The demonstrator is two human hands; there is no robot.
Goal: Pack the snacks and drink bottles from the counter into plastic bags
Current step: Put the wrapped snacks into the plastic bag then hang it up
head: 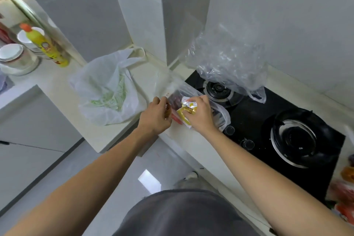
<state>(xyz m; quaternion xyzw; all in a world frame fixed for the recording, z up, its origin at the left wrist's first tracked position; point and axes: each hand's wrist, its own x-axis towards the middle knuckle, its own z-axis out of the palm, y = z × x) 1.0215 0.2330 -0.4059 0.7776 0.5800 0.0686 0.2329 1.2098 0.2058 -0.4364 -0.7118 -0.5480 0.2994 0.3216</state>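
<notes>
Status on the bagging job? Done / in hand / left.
Done: white bag on the counter looks filled. In hand: right hand pushes a yellow snack packet into the clear bag whose edge the left hand holds open. Left: blurred snack packs at the far right, another clear bag on the stove.

Both forearms are bare (no sleeves or jewellery visible), above a dark grey shirt point(183, 214) and pale shoe point(191, 174).

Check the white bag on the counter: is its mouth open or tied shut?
Open. The white bag sits slumped on the counter with its mouth spread wide, its handles loose, and green-printed contents showing inside.
</notes>
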